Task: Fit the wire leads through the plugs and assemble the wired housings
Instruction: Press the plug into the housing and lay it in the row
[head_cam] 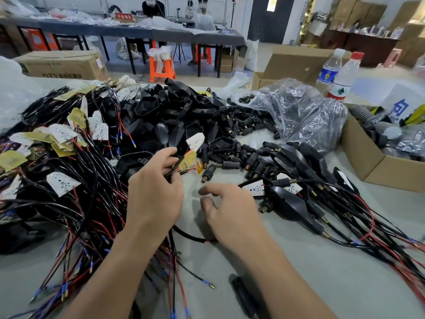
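Note:
My left hand pinches a black-and-red wire lead that ends in a white LED board, held above the table's middle. My right hand hovers beside it with fingers relaxed and loosely spread, holding nothing. A loose black plug with a brass tip lies just beyond both hands. Black housings are heaped behind. At right lie assembled wired housings with their leads trailing toward me.
A tangle of wired LED boards covers the left side. More plugs spill from a clear plastic bag. Two water bottles and open cardboard boxes stand at right. A black tool lies near the front edge.

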{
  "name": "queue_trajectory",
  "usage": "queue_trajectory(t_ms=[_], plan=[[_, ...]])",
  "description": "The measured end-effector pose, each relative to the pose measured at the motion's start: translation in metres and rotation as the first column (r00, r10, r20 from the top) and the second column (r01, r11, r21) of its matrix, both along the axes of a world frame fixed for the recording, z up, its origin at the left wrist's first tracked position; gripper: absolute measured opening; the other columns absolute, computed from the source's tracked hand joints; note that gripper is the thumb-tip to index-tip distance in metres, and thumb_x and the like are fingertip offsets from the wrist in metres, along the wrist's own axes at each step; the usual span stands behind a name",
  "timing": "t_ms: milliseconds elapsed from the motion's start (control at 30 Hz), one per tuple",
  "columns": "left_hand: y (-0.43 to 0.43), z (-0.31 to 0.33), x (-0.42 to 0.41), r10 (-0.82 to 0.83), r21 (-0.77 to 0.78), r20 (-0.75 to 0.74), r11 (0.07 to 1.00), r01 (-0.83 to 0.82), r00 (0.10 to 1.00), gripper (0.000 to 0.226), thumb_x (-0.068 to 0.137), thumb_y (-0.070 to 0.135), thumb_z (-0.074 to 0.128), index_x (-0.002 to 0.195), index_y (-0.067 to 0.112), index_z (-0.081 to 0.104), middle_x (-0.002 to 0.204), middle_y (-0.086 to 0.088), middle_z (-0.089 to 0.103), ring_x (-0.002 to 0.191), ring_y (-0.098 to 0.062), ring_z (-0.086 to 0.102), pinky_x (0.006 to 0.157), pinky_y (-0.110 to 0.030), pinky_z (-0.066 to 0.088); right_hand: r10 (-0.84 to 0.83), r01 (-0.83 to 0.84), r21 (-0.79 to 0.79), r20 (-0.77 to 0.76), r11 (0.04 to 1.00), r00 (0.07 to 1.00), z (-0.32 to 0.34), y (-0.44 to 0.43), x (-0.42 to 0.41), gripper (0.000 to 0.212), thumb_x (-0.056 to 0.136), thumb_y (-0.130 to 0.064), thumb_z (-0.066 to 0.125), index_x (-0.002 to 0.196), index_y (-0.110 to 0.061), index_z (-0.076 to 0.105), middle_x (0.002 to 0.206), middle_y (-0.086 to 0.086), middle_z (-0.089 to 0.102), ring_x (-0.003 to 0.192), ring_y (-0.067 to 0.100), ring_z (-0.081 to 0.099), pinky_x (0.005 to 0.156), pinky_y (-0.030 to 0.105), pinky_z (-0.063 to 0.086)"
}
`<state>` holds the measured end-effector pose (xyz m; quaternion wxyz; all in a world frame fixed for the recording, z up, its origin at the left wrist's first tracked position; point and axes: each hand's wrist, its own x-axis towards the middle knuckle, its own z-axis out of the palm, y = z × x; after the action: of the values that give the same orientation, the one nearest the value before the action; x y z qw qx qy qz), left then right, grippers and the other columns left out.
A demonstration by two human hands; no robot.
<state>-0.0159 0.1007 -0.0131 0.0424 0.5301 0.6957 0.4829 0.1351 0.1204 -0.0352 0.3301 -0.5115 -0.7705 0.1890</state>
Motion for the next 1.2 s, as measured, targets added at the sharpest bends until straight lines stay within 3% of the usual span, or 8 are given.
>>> queue_trajectory(t_ms=[267,433,600,667,767,833,1033,1200], plan=[[0.000,0.008,-0.012,0.192,0.241,0.239,0.938,-0.250,0.952,0.031,0.092,0.020,0.071,0.122,0.027,0.071,0.088,0.030,0.066,0.084,0.008,0.067,0.087,-0.015,0.052,0.084,-0.100,-0.154,-0.106,0.983,0.991,0.001,-0.004,-0.002,0.020,0.087,-0.036,0.056,0.089,-0.023,0.072,0.075,-0.005,0.071,0.070,0.009,0.061,0.069,0.028,0.049],[0.002,0.010,0.009,-0.158,0.321,0.553,0.947,-0.034,0.818,0.021,0.094,0.013,0.065,0.094,0.032,0.075,0.082,0.005,0.079,0.072,-0.012,0.074,0.067,-0.022,0.059,0.045,-0.210,-0.343,-0.432,0.915,0.901,0.014,-0.002,0.001,0.022,0.088,-0.037,0.062,0.082,-0.020,0.075,0.068,-0.001,0.073,0.051,0.010,0.050,0.052,0.034,0.047],[0.008,-0.006,0.036,-0.182,0.175,0.729,0.982,0.078,0.660,0.024,0.102,0.010,0.057,0.091,0.020,0.076,0.083,-0.004,0.080,0.084,-0.021,0.078,0.075,-0.029,0.061,0.226,-0.503,-0.463,-0.531,0.730,0.817,0.024,-0.007,0.006,0.039,0.086,-0.037,0.060,0.058,-0.010,0.063,0.059,0.024,0.061,0.046,0.023,0.038,0.046,0.027,0.029],[0.009,-0.005,0.034,-0.217,0.143,0.777,0.975,0.170,0.592,0.024,0.105,0.018,0.055,0.093,0.017,0.076,0.086,-0.008,0.080,0.088,-0.025,0.078,0.075,-0.032,0.061,0.174,-0.571,-0.468,-0.650,0.675,0.739,0.026,-0.006,0.008,0.033,0.089,-0.022,0.061,0.056,-0.016,0.062,0.049,0.010,0.058,0.040,0.017,0.036,0.048,0.029,0.028],[0.008,-0.003,0.017,-0.202,0.056,0.574,0.976,0.208,0.794,0.034,0.105,0.038,0.052,0.094,0.020,0.079,0.090,-0.004,0.080,0.088,-0.020,0.077,0.082,-0.038,0.062,-0.014,-0.622,-0.466,-0.807,0.629,0.591,0.029,-0.001,0.015,0.029,0.097,-0.009,0.056,0.069,-0.010,0.064,0.048,0.005,0.056,0.035,0.010,0.037,0.045,0.026,0.027],[0.010,-0.002,-0.006,-0.001,-0.062,0.114,0.998,0.008,0.993,0.024,0.099,0.034,0.057,0.108,0.025,0.077,0.098,0.000,0.079,0.091,-0.017,0.073,0.089,-0.041,0.059,-0.083,-0.598,-0.451,-0.838,0.663,0.539,0.032,0.004,0.023,0.032,0.101,-0.010,0.051,0.072,-0.012,0.065,0.057,0.011,0.058,0.036,0.012,0.040,0.043,0.024,0.027],[0.011,-0.015,-0.039,0.140,-0.307,-0.502,0.893,-0.328,0.853,0.051,0.092,0.016,0.057,0.142,0.014,0.051,0.134,-0.009,0.061,0.126,-0.033,0.054,0.103,-0.045,0.037,-0.156,-0.548,-0.437,-0.862,0.713,0.483,0.034,0.012,0.037,0.026,0.106,-0.010,0.045,0.085,-0.010,0.061,0.075,0.018,0.071,0.044,0.015,0.056,0.043,0.020,0.043],[0.012,-0.012,-0.039,0.133,-0.224,-0.464,0.939,-0.261,0.876,0.059,0.083,0.006,0.073,0.139,0.016,0.060,0.130,-0.010,0.064,0.124,-0.035,0.053,0.109,-0.047,0.036,-0.044,-0.577,-0.377,-0.861,0.724,0.507,0.031,0.013,0.040,0.021,0.098,0.008,0.049,0.096,-0.012,0.057,0.081,0.013,0.070,0.054,0.017,0.058,0.057,0.022,0.049]])
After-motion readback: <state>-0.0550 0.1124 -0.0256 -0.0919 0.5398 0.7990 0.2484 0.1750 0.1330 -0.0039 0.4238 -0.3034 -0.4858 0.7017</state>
